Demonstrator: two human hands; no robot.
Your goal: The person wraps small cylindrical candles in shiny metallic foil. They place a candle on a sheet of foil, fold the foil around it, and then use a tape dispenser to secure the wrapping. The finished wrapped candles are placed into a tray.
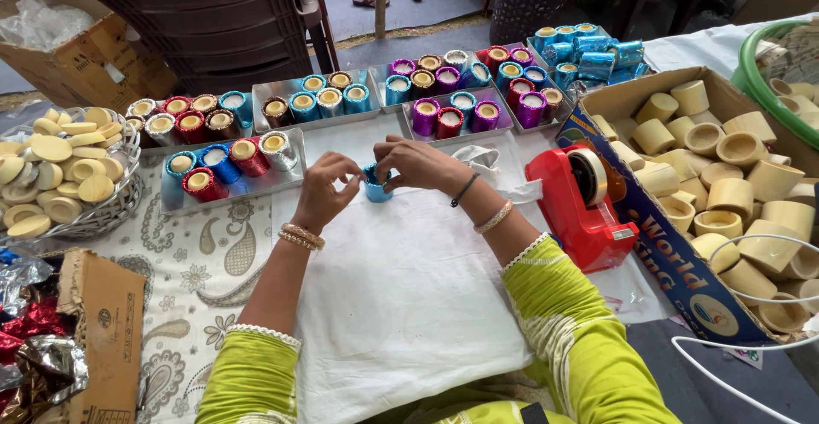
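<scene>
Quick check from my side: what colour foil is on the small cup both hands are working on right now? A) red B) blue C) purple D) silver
B: the small cup pinched between the left hand and right hand over the white cloth is wrapped in shiny blue foil.

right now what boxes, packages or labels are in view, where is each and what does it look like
Open brown cardboard box with a blue printed side: right of the red tape dispenser, full of cream cups.
Brown cardboard carton: far left corner, clear plastic inside.
Small flat brown cardboard box: near left, dark round mark on top.
No screens or signs.
</scene>
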